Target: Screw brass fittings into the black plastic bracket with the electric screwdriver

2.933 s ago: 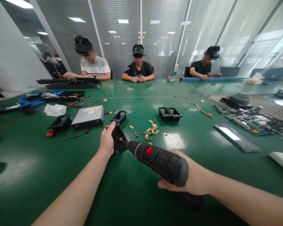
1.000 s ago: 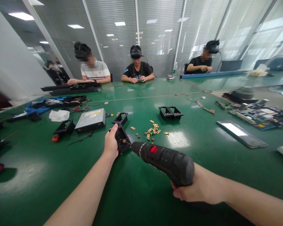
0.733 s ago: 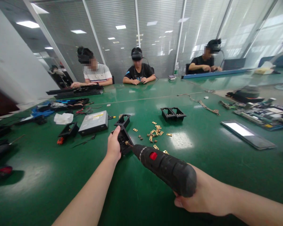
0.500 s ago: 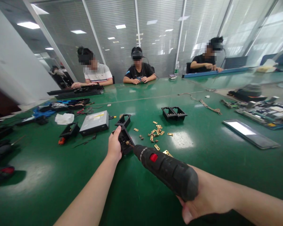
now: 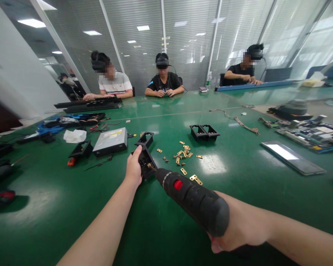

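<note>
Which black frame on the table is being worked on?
Look at the big green table, near its front middle. The black plastic frame stands tilted up in the left hand, with the electric screwdriver tip against it; the other frames lie flat, untouched.

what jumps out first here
The black electric screwdriver with its red switch fills the near middle, gripped in the right hand, its bit at a small black bracket that the left hand holds on the green table. Just beyond lies a scatter of brass pieces.
</note>
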The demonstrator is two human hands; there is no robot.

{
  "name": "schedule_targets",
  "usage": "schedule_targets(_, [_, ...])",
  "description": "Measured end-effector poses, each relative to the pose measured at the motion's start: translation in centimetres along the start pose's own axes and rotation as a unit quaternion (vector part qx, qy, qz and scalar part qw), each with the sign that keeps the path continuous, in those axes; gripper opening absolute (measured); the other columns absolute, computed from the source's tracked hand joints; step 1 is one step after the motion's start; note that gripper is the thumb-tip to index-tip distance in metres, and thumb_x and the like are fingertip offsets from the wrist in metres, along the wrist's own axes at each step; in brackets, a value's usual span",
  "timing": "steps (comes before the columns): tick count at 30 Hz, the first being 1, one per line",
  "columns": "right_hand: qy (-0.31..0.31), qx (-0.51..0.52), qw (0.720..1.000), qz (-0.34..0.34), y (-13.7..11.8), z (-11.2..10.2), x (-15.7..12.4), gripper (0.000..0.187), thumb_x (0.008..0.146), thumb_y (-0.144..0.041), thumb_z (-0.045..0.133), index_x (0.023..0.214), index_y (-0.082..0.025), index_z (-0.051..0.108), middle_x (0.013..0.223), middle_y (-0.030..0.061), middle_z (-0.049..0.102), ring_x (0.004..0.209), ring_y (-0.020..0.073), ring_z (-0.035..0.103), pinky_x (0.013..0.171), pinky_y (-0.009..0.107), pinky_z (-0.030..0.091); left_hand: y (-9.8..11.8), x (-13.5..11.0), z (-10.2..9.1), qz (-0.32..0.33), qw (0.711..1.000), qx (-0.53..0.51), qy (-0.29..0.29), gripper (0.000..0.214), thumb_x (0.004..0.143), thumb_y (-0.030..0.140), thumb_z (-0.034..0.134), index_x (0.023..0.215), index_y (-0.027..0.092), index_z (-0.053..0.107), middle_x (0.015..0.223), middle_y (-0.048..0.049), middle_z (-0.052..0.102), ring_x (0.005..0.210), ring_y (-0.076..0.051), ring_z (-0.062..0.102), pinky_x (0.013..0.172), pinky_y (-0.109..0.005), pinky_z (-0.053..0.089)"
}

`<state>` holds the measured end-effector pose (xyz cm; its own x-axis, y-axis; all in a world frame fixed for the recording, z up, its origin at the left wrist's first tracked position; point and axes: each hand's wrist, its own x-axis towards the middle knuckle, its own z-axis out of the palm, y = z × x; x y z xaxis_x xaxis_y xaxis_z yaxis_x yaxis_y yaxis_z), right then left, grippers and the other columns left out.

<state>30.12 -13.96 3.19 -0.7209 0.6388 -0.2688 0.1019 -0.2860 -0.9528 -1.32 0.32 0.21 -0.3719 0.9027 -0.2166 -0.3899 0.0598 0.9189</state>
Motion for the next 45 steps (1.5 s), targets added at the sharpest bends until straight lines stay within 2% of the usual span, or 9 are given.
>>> schedule_targets(4, [-0.007, -0.002, 1.0, -0.004, 1.1, -0.8, 0.7, 0.076, 0.049, -0.013, 0.115, 0.115, -0.023, 0.079, 0.09, -0.0067, 0.083, 0.067, 0.0162, 0.071, 0.061, 0.026, 0.051, 0.0, 0.0, 0.0, -0.001, 1.0, 0.0, 0.003, 0.041, 0.105, 0.057, 0.095, 0.113, 0.022, 0.075, 0.086, -0.0053, 0.082, 0.065, -0.025, 0.08, 0.065, -0.034, 0.07])
schedule_targets(8, [-0.011, -0.005, 1.0, 0.006, 1.4, -1.2, 0.9, 0.07, 0.047, -0.017, 0.116, 0.105, -0.023, 0.078, 0.09, -0.0048, 0.084, 0.068, 0.0163, 0.069, 0.06, 0.026, 0.052, 0.3, -0.2, 0.1, -0.008, 1.0, 0.014, -0.002, 0.04, 0.107, 0.058, 0.09, 0.113, 0.022, 0.075, 0.082, -0.0062, 0.081, 0.065, -0.027, 0.08, 0.06, -0.034, 0.068])
schedule_targets(16, [-0.001, -0.013, 1.0, -0.023, 0.2, -0.7, 0.5, 0.065, 0.05, -0.02, 0.119, 0.1, -0.023, 0.078, 0.083, -0.0077, 0.079, 0.064, 0.0133, 0.065, 0.058, 0.024, 0.049, 0.5, -0.4, 0.4, -0.008, 1.0, 0.012, 0.0, 0.031, 0.111, 0.05, 0.084, 0.11, 0.021, 0.075, 0.082, -0.008, 0.081, 0.065, -0.027, 0.08, 0.061, -0.035, 0.069])
schedule_targets(21, [-0.014, -0.032, 0.999, -0.001, -0.1, -0.8, 0.2, 0.051, 0.06, -0.028, 0.119, 0.088, -0.022, 0.077, 0.073, -0.0074, 0.077, 0.059, 0.0124, 0.061, 0.055, 0.024, 0.049, 0.8, -0.6, 0.6, -0.016, 1.0, 0.005, 0.0, 0.03, 0.112, 0.05, 0.086, 0.113, 0.021, 0.076, 0.083, -0.008, 0.081, 0.066, -0.029, 0.081, 0.061, -0.037, 0.07])
schedule_targets(24, [-0.018, -0.041, 0.999, 0.008, -0.3, -0.8, 0.0, 0.049, 0.061, -0.032, 0.119, 0.082, -0.022, 0.076, 0.07, -0.007, 0.074, 0.059, 0.0125, 0.061, 0.056, 0.023, 0.05, 0.9, -0.7, 0.6, -0.019, 1.0, 0.005, 0.002, 0.028, 0.114, 0.049, 0.083, 0.112, 0.021, 0.076, 0.082, -0.0082, 0.08, 0.065, -0.029, 0.081, 0.059, -0.037, 0.069])
schedule_targets(30, [-0.024, -0.052, 0.998, 0.014, -0.2, -1.0, 0.1, 0.049, 0.062, -0.036, 0.119, 0.082, -0.022, 0.076, 0.069, -0.0066, 0.074, 0.061, 0.0133, 0.061, 0.058, 0.025, 0.05, 0.8, -0.5, 0.4, -0.025, 1.0, -0.002, -0.002, 0.037, 0.109, 0.055, 0.09, 0.116, 0.02, 0.078, 0.084, -0.0081, 0.082, 0.065, -0.029, 0.082, 0.061, -0.038, 0.071])
schedule_targets(36, [-0.028, -0.051, 0.998, 0.006, 0.1, -1.2, 0.3, 0.048, 0.062, -0.035, 0.119, 0.08, -0.021, 0.077, 0.07, -0.0055, 0.076, 0.061, 0.0138, 0.064, 0.058, 0.025, 0.051, 0.8, -0.5, 0.4, -0.017, 1.0, 0.006, 0.001, 0.032, 0.111, 0.051, 0.085, 0.11, 0.02, 0.077, 0.081, -0.0086, 0.081, 0.065, -0.029, 0.082, 0.061, -0.036, 0.07])
schedule_targets(40, [-0.025, -0.047, 0.998, 0.015, -0.1, -1.0, 0.3, 0.054, 0.059, -0.036, 0.121, 0.082, -0.023, 0.075, 0.07, -0.0071, 0.075, 0.059, 0.0126, 0.062, 0.057, 0.024, 0.052, 0.6, -0.2, 0.3, -0.022, 1.0, 0.002, -0.002, 0.039, 0.107, 0.056, 0.091, 0.114, 0.02, 0.078, 0.082, -0.0075, 0.082, 0.063, -0.028, 0.081, 0.061, -0.036, 0.069])
schedule_targets(45, [-0.028, -0.054, 0.998, 0.004, -0.3, -0.9, 0.3, 0.05, 0.061, -0.036, 0.12, 0.079, -0.022, 0.075, 0.069, -0.0066, 0.076, 0.058, 0.0131, 0.064, 0.054, 0.023, 0.051, 0.7, -0.2, 0.2, -0.024, 1.0, 0.0, 0.0, 0.039, 0.107, 0.055, 0.092, 0.118, 0.02, 0.078, 0.083, -0.0072, 0.082, 0.065, -0.029, 0.082, 0.061, -0.038, 0.07])
